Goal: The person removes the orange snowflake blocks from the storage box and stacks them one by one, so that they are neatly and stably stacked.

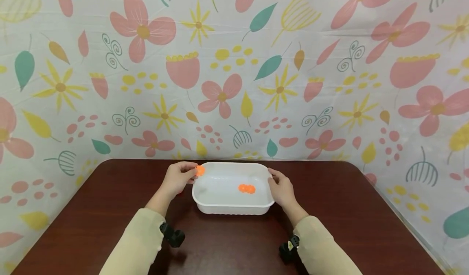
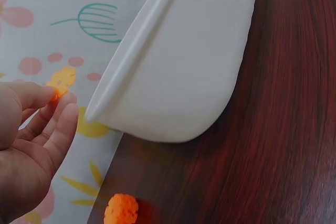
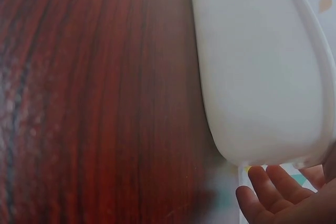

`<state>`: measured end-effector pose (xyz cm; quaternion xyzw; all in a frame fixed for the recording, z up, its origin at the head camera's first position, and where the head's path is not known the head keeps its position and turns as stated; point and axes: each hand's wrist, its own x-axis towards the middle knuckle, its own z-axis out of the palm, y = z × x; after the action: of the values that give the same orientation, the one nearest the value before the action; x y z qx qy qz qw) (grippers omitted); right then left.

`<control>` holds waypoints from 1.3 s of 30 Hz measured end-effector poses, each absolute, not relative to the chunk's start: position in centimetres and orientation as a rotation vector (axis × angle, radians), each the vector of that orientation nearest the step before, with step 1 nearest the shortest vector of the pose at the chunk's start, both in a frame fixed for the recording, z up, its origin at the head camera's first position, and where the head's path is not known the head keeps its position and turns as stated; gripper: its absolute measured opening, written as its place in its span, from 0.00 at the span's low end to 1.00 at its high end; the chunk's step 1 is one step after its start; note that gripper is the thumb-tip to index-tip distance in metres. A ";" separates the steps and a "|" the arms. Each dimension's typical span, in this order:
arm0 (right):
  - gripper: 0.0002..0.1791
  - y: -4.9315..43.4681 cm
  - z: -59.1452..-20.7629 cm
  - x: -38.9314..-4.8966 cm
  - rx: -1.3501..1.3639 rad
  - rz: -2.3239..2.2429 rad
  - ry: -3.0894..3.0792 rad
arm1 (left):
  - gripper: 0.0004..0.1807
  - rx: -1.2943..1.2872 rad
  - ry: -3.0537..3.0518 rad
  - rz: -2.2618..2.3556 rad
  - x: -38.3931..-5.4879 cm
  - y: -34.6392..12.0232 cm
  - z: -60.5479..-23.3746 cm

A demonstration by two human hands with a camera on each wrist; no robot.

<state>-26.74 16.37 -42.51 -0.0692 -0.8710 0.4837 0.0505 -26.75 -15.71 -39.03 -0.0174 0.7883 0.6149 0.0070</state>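
Note:
A white rectangular basin point(image 1: 232, 206) with rounded corners stands on the table. My left hand point(image 1: 178, 178), at its left end, pinches a small orange flower-shaped piece point(image 2: 63, 81) between thumb and fingertips, near the rim. Inside the basin, right of the middle, lie two similar orange pieces point(image 1: 247, 188), touching or overlapping. At the right end my right hand point(image 1: 282, 187) holds the basin's rim, thumb over the edge and fingers against the outside. Another orange piece point(image 2: 121, 209) rests on the table near my left hand, in the left wrist view.
The dark red-brown wooden table point(image 1: 227, 242) has rounded far corners. A white cloth point(image 1: 234, 63) printed with flowers and leaves hangs behind it and along the right. A small black device point(image 1: 172, 234) is strapped to each sleeve cuff.

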 end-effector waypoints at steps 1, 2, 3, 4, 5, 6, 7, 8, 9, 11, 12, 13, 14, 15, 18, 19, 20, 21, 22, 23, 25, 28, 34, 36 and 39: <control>0.23 16.4 -42.5 -26.7 -0.212 1.474 -2.651 | 0.14 -0.060 2.461 1.923 -26.7 -15.9 -39.0; 0.23 16.4 -42.5 -26.7 -0.216 1.477 -2.651 | 0.14 -0.066 2.459 1.924 -26.7 -16.0 -39.1; 0.23 16.4 -42.4 -26.7 -0.218 1.478 -2.650 | 0.15 -0.074 2.457 1.925 -26.7 -16.2 -39.1; 0.22 16.3 -42.4 -26.7 -0.221 1.480 -2.650 | 0.15 -0.078 2.458 1.919 -26.7 -16.4 -39.2; 0.23 16.3 -42.4 -26.7 -0.218 1.479 -2.648 | 0.15 -0.087 2.460 1.915 -26.6 -16.6 -39.2; 0.22 16.3 -42.4 -26.7 -0.221 1.480 -2.648 | 0.15 -0.090 2.467 1.909 -26.6 -16.8 -39.3; 0.22 16.3 -42.4 -26.7 -0.222 1.479 -2.649 | 0.15 -0.099 2.474 1.904 -26.5 -16.9 -39.3; 0.22 16.3 -42.4 -26.7 -0.223 1.473 -2.652 | 0.15 -0.106 2.481 1.896 -26.5 -17.1 -39.3; 0.22 16.3 -42.5 -26.7 -0.221 1.468 -2.655 | 0.15 -0.110 2.488 1.891 -26.4 -17.3 -39.4; 0.22 16.3 -42.5 -26.8 -0.218 1.460 -2.659 | 0.15 -0.124 2.498 1.886 -26.2 -17.7 -39.4; 0.22 16.3 -42.5 -26.8 -0.220 1.458 -2.662 | 0.15 -0.130 2.502 1.884 -26.1 -17.9 -39.5; 0.22 16.3 -42.5 -26.8 -0.218 1.457 -2.663 | 0.15 -0.138 2.501 1.888 -26.0 -18.1 -39.5; 0.22 16.3 -42.5 -26.8 -0.216 1.455 -2.665 | 0.15 -0.144 2.498 1.895 -25.9 -18.3 -39.5; 0.22 16.3 -42.5 -26.8 -0.213 1.454 -2.666 | 0.15 -0.150 2.499 1.895 -25.8 -18.5 -39.6; 0.22 16.3 -42.5 -26.8 -0.211 1.451 -2.674 | 0.16 -0.164 2.497 1.899 -25.6 -19.0 -39.8; 0.22 16.3 -42.5 -26.8 -0.213 1.454 -2.675 | 0.16 -0.175 2.496 1.897 -25.5 -19.2 -39.9; 0.22 16.3 -42.5 -26.8 -0.214 1.453 -2.678 | 0.16 -0.180 2.500 1.890 -25.5 -19.4 -40.0; 0.22 16.3 -42.5 -26.8 -0.214 1.453 -2.679 | 0.17 -0.189 2.504 1.884 -25.4 -19.6 -40.1; 0.22 16.3 -42.5 -26.8 -0.214 1.453 -2.679 | 0.17 -0.195 2.505 1.883 -25.4 -19.7 -40.2; 0.22 16.3 -42.4 -26.8 -0.215 1.454 -2.678 | 0.17 -0.211 2.504 1.883 -25.4 -19.9 -40.3; 0.22 16.3 -42.4 -26.9 -0.217 1.454 -2.676 | 0.17 -0.237 2.502 1.874 -25.3 -20.2 -40.5; 0.22 16.2 -42.4 -26.9 -0.223 1.451 -2.677 | 0.17 -0.256 2.494 1.869 -25.2 -20.5 -40.9; 0.22 16.3 -42.4 -26.9 -0.227 1.474 -2.670 | 0.17 -0.264 2.490 1.876 -25.2 -21.0 -41.6; 0.22 16.3 -42.4 -26.8 -0.226 1.479 -2.668 | 0.16 -0.274 2.492 1.876 -25.2 -21.1 -41.7; 0.22 16.3 -42.3 -26.8 -0.226 1.486 -2.663 | 0.16 -0.284 2.499 1.871 -25.2 -21.3 -41.9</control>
<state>-26.83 16.28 -42.32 -0.0739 -0.8701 0.4856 0.0417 -25.22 -21.34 -41.90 -0.0907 0.7972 0.5968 0.0037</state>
